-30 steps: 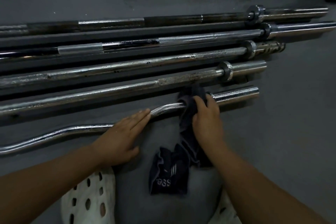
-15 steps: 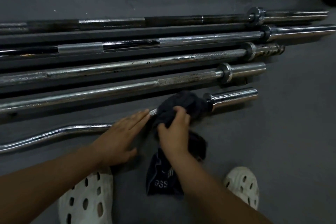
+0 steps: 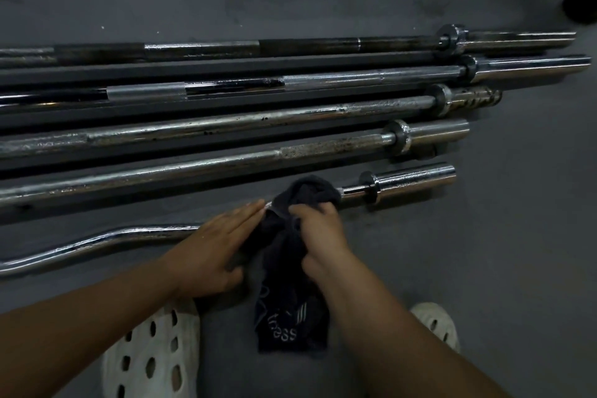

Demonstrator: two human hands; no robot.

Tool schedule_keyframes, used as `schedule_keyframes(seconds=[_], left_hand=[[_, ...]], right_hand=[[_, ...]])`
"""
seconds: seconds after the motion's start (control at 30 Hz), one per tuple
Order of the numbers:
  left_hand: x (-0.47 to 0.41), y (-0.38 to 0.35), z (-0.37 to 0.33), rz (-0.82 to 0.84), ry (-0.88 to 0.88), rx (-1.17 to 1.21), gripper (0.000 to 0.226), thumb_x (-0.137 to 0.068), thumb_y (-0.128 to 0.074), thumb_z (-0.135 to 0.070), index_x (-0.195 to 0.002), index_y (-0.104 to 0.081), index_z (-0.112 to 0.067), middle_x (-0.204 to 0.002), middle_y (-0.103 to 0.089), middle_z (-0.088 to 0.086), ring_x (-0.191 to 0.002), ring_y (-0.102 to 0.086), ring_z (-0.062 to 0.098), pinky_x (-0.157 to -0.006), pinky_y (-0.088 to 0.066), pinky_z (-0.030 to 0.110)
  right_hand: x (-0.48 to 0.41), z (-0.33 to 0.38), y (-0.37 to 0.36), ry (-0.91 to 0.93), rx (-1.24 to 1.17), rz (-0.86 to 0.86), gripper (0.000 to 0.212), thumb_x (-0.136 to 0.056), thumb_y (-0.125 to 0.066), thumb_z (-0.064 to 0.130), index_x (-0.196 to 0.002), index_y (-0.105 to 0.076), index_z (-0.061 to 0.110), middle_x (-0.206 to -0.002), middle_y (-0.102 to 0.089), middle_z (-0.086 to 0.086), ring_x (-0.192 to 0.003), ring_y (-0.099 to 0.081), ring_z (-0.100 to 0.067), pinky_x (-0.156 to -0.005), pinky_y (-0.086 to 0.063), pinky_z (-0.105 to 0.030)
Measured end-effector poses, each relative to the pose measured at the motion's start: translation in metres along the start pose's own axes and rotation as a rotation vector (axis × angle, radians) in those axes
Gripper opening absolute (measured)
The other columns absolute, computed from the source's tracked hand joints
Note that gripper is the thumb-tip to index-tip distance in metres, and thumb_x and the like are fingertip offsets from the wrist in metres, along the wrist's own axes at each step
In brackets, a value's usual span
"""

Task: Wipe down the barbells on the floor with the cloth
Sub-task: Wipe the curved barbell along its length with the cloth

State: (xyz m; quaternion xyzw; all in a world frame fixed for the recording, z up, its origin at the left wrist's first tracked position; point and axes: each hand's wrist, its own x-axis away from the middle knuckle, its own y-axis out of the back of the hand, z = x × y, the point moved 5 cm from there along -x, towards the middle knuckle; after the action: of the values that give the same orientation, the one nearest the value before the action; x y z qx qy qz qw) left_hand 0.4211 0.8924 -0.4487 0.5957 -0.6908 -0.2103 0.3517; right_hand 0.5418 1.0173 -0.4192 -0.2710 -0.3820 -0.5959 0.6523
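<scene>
4 straight barbells (image 3: 226,121), 1 curl bar (image 3: 97,241), 1 cloth (image 3: 290,317), 2 hands: left hand (image 3: 213,245), right hand (image 3: 323,233); 2 white shoes (image 3: 151,355) along bottom.

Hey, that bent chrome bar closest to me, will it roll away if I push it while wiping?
Probably not far: the bent bar has kinks in its shaft, which should stop a full roll. It looks like steel with a thick sleeve, so likely heavy and stiff. Its shiny chrome may be slippery; your left hand lies flat over it.
</scene>
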Motion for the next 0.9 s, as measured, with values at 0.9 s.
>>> schedule_keyframes(seconds=[0.9], left_hand=[[-0.001,-0.003,0.002,0.04,0.017,0.015,0.11,-0.072,-0.06,-0.045,-0.158,0.005,-0.027,-0.164,0.016,-0.011,-0.151,0.005,0.004,-0.121,-0.008,0.029]], right_hand=[[-0.016,0.039,0.044,0.79,0.989,-0.356,0.013,-0.085,-0.072,0.033,-0.088,-0.072,0.021,-0.133,-0.044,-0.009,-0.112,-0.055,-0.034,-0.094,-0.043,-0.032]])
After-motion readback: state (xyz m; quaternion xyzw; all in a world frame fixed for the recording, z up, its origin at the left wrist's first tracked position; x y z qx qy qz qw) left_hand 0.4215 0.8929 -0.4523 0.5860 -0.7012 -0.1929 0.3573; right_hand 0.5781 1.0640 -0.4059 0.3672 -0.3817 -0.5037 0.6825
